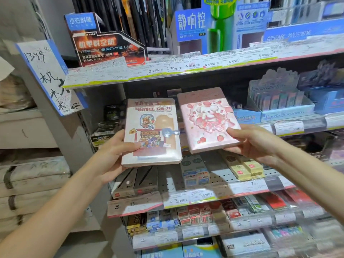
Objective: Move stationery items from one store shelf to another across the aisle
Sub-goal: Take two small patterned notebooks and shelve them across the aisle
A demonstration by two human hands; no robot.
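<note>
My left hand (113, 157) grips a white notebook (151, 133) printed "Travel Go" with a cartoon shop and a round blue clasp; the thumb lies on its cover near the lower left. My right hand (249, 142) holds a pink notebook (206, 120) with a white puppy and strawberries, pinched at its right lower edge. Both notebooks are held upright, side by side, in front of the store shelf (167, 71), at the level of the gap under its upper board.
The shelf board (186, 197) below carries flat pen boxes, eraser packs and price labels. Blue display boxes (279, 105) stand at the right on the middle level. A handwritten paper sign (48, 75) hangs at the left upright. Stacked paper bundles (31, 183) fill the left side.
</note>
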